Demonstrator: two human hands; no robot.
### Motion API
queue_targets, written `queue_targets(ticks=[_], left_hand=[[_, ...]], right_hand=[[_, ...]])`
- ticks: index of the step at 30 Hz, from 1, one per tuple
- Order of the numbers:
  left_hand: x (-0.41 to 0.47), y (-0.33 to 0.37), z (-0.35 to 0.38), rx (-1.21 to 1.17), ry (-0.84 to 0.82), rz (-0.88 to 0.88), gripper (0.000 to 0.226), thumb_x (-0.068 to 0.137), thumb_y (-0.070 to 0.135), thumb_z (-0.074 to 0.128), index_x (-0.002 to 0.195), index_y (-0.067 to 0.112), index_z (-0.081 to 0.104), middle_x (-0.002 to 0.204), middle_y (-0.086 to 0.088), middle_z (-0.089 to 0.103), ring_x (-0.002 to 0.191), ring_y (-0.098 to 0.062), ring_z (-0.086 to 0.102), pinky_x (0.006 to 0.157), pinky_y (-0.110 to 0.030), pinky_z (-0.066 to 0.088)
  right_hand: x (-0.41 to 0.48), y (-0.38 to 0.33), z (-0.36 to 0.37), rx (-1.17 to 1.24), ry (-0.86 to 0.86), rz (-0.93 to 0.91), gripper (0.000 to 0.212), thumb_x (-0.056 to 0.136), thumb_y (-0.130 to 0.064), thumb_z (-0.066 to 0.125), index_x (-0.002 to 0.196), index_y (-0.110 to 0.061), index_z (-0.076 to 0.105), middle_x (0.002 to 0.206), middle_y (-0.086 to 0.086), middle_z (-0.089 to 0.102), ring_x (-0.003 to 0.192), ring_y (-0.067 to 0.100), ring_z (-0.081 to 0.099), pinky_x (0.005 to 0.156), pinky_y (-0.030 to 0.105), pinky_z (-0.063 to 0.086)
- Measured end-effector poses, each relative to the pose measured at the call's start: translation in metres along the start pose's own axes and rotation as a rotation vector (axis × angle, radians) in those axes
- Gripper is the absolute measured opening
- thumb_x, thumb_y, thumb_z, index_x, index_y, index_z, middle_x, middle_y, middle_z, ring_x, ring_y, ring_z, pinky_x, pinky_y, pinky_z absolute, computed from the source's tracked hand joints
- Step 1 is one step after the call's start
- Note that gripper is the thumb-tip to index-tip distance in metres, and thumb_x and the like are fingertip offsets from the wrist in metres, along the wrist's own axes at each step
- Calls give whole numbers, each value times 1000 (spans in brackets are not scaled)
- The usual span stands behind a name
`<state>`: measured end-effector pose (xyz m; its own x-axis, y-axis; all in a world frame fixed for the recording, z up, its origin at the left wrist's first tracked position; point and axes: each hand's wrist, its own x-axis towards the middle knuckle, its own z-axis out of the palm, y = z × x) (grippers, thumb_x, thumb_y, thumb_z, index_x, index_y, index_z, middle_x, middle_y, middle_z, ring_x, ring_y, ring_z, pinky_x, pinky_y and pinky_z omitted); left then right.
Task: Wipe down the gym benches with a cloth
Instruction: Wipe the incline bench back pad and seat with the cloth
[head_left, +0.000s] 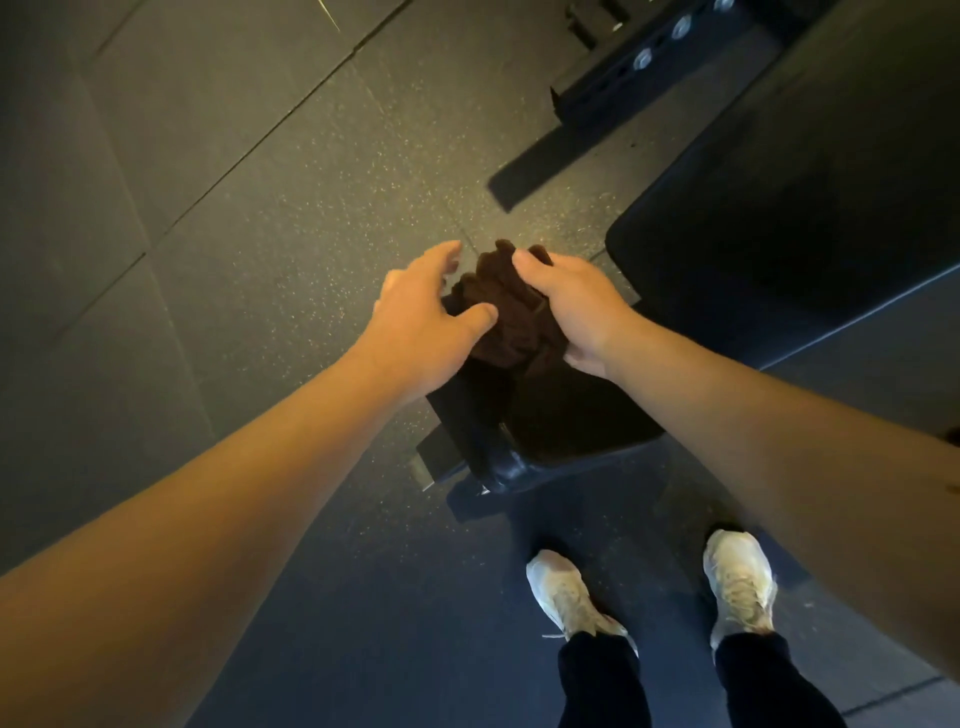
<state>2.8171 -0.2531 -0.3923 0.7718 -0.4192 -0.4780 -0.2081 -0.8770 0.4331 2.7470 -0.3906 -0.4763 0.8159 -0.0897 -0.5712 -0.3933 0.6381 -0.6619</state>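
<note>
A dark brown bunched cloth (511, 312) is held up between my two hands, above the near end of a black padded gym bench seat (571, 421). My right hand (576, 306) grips the cloth from the right, its thumb lying over the top folds. My left hand (423, 317) reaches in from the left with fingers spread, thumb pressing on the cloth's left side. The larger black bench back pad (789, 218) stretches away to the upper right.
Speckled dark rubber floor tiles (249, 218) lie to the left. A black steel bench foot (561, 166) and a frame with bolts (644, 57) sit at the top. My white shoes (571, 597) stand just below the seat.
</note>
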Motion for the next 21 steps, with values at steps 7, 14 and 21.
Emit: queue_targets(ticks=[7, 14, 21], left_hand=[[8, 9, 10, -105, 54, -107, 11, 88, 13, 69, 98, 14, 74, 94, -6, 75, 92, -23, 71, 85, -42, 59], [7, 20, 29, -179, 108, -77, 11, 90, 19, 66, 95, 24, 74, 86, 3, 74, 85, -16, 71, 83, -43, 61], [4, 9, 23, 45, -36, 58, 55, 91, 20, 60, 146, 23, 52, 140, 0, 57, 132, -19, 49, 115, -41, 39]], right_hand=[[1, 10, -12, 33, -81, 68, 48, 90, -22, 71, 132, -6, 56, 125, 20, 67, 116, 32, 67, 102, 49, 53], [-3, 18, -11, -265, 10, -2, 75, 88, -59, 59, 154, -49, 25, 163, -4, 33, 147, 19, 34, 120, 53, 30], [8, 21, -15, -326, 131, -211, 28, 105, -16, 50, 126, -17, 69, 107, 2, 74, 102, 5, 69, 95, 37, 54]])
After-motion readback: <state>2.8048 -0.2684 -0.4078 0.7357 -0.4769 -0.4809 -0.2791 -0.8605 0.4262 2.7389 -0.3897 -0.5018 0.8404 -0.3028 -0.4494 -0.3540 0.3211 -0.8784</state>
